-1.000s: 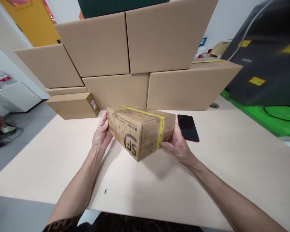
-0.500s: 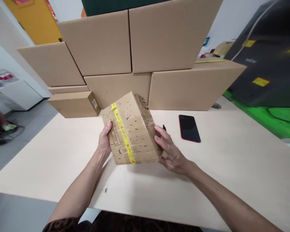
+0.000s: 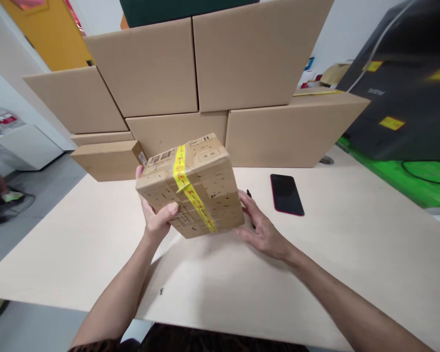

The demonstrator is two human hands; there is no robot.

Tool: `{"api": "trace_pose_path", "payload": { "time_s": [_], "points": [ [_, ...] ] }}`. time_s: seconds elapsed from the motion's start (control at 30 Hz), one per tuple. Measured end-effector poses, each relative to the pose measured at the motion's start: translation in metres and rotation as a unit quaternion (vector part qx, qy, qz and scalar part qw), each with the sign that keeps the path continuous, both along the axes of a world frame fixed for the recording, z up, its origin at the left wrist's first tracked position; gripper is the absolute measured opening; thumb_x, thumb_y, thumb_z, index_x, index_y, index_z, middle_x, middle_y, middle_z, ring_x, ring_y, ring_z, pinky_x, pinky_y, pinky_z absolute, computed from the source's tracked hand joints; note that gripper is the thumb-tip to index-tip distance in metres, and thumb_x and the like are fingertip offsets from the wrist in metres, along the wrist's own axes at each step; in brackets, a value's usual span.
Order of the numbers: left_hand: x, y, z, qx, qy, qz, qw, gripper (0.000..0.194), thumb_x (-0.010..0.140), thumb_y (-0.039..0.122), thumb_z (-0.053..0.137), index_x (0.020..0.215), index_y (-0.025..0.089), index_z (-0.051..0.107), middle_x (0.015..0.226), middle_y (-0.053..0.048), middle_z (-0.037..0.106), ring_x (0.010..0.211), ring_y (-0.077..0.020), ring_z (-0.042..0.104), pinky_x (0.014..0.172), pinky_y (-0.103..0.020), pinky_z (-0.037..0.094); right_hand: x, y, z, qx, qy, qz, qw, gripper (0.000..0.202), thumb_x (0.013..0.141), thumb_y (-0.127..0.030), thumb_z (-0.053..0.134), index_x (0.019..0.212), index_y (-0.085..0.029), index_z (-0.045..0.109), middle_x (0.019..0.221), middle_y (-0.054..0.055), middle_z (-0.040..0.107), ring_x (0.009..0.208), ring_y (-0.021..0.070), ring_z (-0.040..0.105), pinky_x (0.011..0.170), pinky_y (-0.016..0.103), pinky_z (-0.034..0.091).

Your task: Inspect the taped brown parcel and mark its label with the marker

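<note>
A small cardboard box (image 3: 220,195) with yellow printed tape across its top and front is held tilted above the table. My left hand (image 3: 157,217) grips its left side, thumb on the front face and fingers behind the far edge. At the lower right corner, my right hand (image 3: 262,230) has its fingers and thumb spread around the box's edge, touching it; the right side face is hidden from view. A thin black object (image 3: 249,193), partly covered by my right hand, lies on the table. To the right lies a dark phone (image 3: 287,194) with a red edge.
Several large cardboard boxes (image 3: 242,58) are stacked along the back of the table (image 3: 333,264). A flatter carton (image 3: 104,159) stands at the back left. A dark machine (image 3: 396,98) is on the right, over a green surface (image 3: 381,176). Part of another person (image 3: 0,183) shows at far left.
The small box has turned, so its top with printing now shows and its right side is hidden. My left hand has shifted its grip, thumb further onto the front.
</note>
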State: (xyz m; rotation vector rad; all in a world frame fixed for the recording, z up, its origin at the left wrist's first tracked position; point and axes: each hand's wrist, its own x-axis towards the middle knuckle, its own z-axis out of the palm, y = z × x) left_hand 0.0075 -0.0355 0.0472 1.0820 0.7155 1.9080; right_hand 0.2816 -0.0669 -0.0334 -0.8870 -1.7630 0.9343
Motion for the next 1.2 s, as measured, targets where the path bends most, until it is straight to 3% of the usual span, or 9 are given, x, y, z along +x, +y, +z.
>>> {"api": "trace_pose_path", "payload": {
  "time_s": [0.1,0.23,0.37,0.53,0.67,0.73,0.9,1.07,1.2],
  "points": [
    [-0.002,-0.001,-0.008,0.004,0.054,0.022,0.998,0.130,0.046,0.042,0.109,0.160,0.041,0.047,0.162,-0.007,0.055,0.164,-0.0437,0.038,0.128,-0.051,0.045,-0.004,0.001,0.000,-0.065,0.075,-0.019,0.995,0.068,0.096,-0.046,0.078,0.160,-0.050,0.054,0.181,0.000,0.041,0.166,0.0329,0.039,0.129,0.064,0.043],
    [-0.006,0.007,-0.033,0.015,0.129,-0.007,0.992,0.111,0.067,0.061,0.095,0.163,0.045,0.041,0.167,-0.008,0.047,0.170,-0.0457,0.021,0.132,-0.061,0.035,-0.009,0.005,0.011,-0.183,0.242,-0.010,0.953,0.044,0.097,-0.057,0.071,0.137,-0.040,0.074,0.157,0.003,0.069,0.145,0.0325,0.065,0.115,0.061,0.058],
    [-0.021,0.022,-0.059,0.090,0.226,0.023,0.970,0.120,0.054,0.061,0.099,0.160,0.044,0.044,0.164,-0.011,0.045,0.172,-0.0447,0.015,0.137,-0.064,0.019,-0.010,0.006,0.031,-0.261,0.333,0.025,0.906,0.042,0.092,-0.062,0.070,0.123,-0.036,0.078,0.138,0.004,0.080,0.131,0.0337,0.073,0.102,0.061,0.065],
    [-0.035,0.030,-0.077,0.115,0.346,-0.022,0.931,0.081,0.046,0.046,0.105,0.121,0.041,0.073,0.130,-0.010,0.069,0.161,-0.0455,0.040,0.135,-0.069,0.015,-0.001,0.007,0.049,-0.324,0.344,0.061,0.879,0.072,0.087,-0.092,0.055,0.118,-0.030,0.077,0.118,0.010,0.084,0.120,0.0361,0.077,0.097,0.062,0.064],
    [-0.024,0.024,-0.084,0.218,0.491,-0.133,0.833,0.032,0.063,0.036,0.100,0.086,0.045,0.080,0.100,0.000,0.078,0.127,-0.0345,0.071,0.133,-0.068,0.025,0.012,0.011,0.049,-0.344,0.303,0.024,0.888,0.081,0.079,-0.099,0.059,0.107,-0.026,0.078,0.105,0.013,0.085,0.106,0.0375,0.080,0.084,0.055,0.066],
    [-0.014,0.017,-0.083,0.247,0.521,-0.173,0.799,0.029,0.069,0.029,0.097,0.084,0.048,0.081,0.096,0.002,0.079,0.118,-0.0307,0.074,0.132,-0.066,0.029,0.014,0.013,0.049,-0.361,0.298,-0.018,0.883,0.074,0.078,-0.094,0.066,0.112,-0.030,0.077,0.104,0.010,0.085,0.101,0.0372,0.080,0.074,0.051,0.066],
    [0.009,0.000,-0.071,0.193,0.505,-0.226,0.810,0.043,0.075,0.021,0.094,0.102,0.053,0.082,0.104,0.004,0.082,0.111,-0.0291,0.074,0.128,-0.067,0.035,0.009,0.012,0.052,-0.411,0.308,-0.105,0.852,0.054,0.078,-0.071,0.082,0.118,-0.036,0.077,0.112,0.004,0.086,0.100,0.0349,0.079,0.069,0.048,0.064],
    [0.013,-0.005,-0.048,0.261,0.572,-0.230,0.743,0.058,0.079,0.036,0.096,0.129,0.059,0.076,0.126,0.003,0.084,0.122,-0.0321,0.076,0.133,-0.065,0.028,0.006,0.013,0.053,-0.412,0.327,-0.154,0.837,0.043,0.068,-0.051,0.090,0.104,-0.030,0.080,0.095,0.003,0.086,0.087,0.0316,0.078,0.071,0.044,0.062],
    [0.007,-0.004,-0.025,0.170,0.511,-0.129,0.833,0.074,0.068,0.053,0.100,0.138,0.044,0.076,0.138,-0.005,0.080,0.139,-0.0429,0.067,0.137,-0.069,0.007,0.002,0.013,0.050,-0.349,0.347,-0.155,0.857,0.050,0.062,-0.048,0.094,0.105,-0.028,0.078,0.099,0.003,0.086,0.089,0.0304,0.076,0.073,0.042,0.061]
  ]
}}
